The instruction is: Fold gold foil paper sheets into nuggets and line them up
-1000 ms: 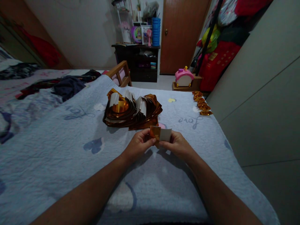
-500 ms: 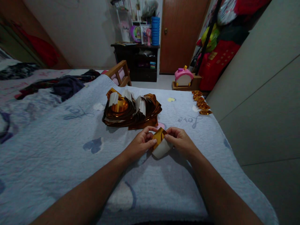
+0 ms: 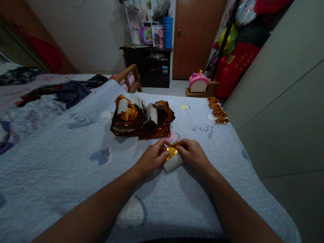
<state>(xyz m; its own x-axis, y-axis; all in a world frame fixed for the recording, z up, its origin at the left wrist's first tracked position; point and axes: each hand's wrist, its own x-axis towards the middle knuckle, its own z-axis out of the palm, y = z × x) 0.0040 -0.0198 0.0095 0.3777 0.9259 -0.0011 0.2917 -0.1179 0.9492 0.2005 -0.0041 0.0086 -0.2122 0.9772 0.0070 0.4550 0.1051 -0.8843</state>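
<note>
Glossy gold-and-white curled sheet [image 3: 173,160] between fingers [image 3: 163,156], over quilted pale-blue cloth [image 3: 167,206]

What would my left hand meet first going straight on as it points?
Past the shiny gold-and-white sheet both hold, your left hand would probably meet your right hand; depth is unclear.

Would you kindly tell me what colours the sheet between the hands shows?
The sheet shows shiny gold and off-white, seen in the head view.
</note>
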